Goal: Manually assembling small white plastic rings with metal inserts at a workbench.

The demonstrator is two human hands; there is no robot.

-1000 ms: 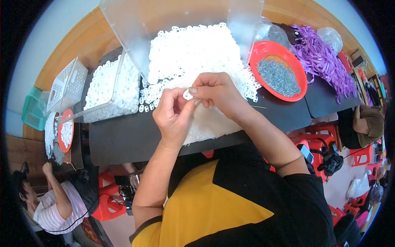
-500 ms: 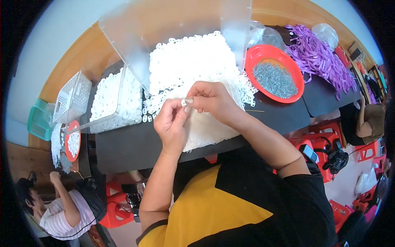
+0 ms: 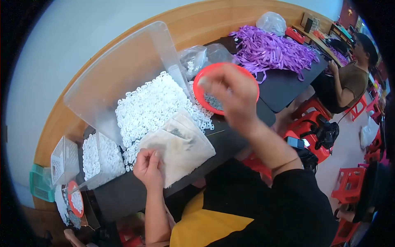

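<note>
My left hand rests at the left edge of a worn cream cloth, with fingers curled and thumb pressed to them. Whatever it pinches is too small or hidden to make out. Raised over a red bowl, my right hand is smeared by motion, so its fingers cannot be read. Small grey metal pieces lie in that bowl, partly behind the hand. Beyond the cloth, a big heap of small white plastic pieces with holes spills from a large clear bin onto the dark table.
Left of the heap stands a clear container of white pieces, beside a white basket and a green basket. Purple ribbons pile up at the far right. A seated person and red stools are on the right.
My hands were together over the cloth, pinching a small white piece. They have parted: the right moved over to the red bowl, the left stayed by the cloth. The view has swung right.
</note>
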